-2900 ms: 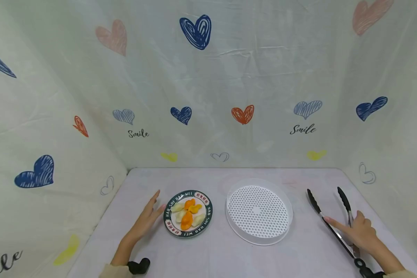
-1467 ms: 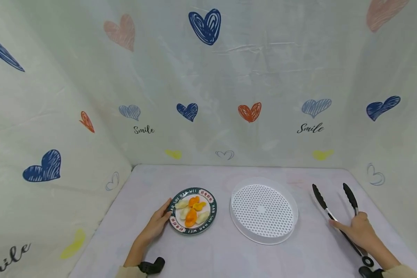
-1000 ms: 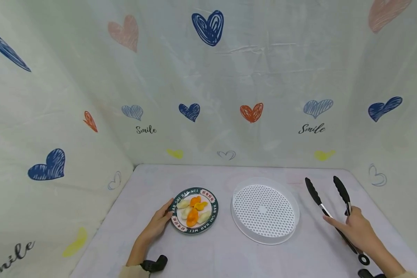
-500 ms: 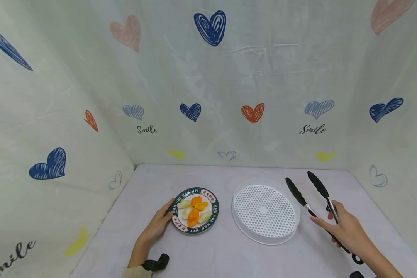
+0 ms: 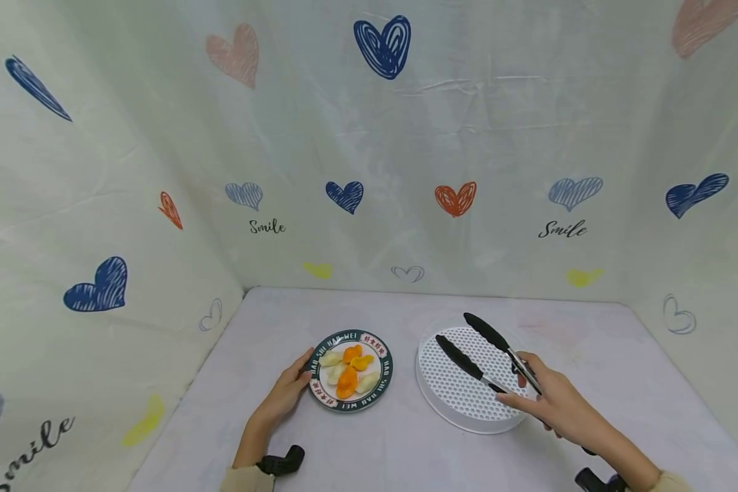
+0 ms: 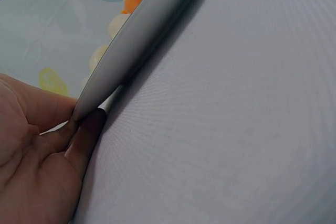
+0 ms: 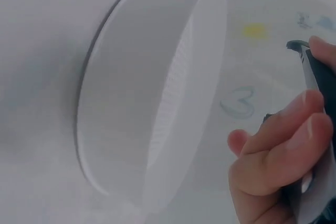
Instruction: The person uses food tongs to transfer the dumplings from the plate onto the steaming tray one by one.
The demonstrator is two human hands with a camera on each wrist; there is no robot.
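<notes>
White cloth with drawn hearts hangs behind and beside a pale worktop (image 5: 369,451), and the word "Smile" is written on the cloth in a few spots. Near the middle of the worktop sits a small plate (image 5: 350,370) with a dark green rim. Its rim has letters that look like "HAO WEI" and some red Chinese signs, but they are too small to read for sure. On the plate lie orange and pale yellow dumplings (image 5: 348,369), about six of them. Just to the right of the plate sits a round white tray (image 5: 467,413) full of little holes, and no food is in it yet. The left hand (image 5: 283,398) is at the left edge of the plate, and its fingers touch the rim, with a thumb pressed by the edge in the left wrist view. The right hand (image 5: 556,406) is to the right of the plate, by the tray, and its fingers curl round the handles of the tongs (image 5: 486,352). The two black tips of the tongs are spread apart over the tray and point back toward the plate. They hold nothing. So it looks like the start: the tongs are picked up, all the dumplings still lie on the plate, and none has been lifted.
</notes>
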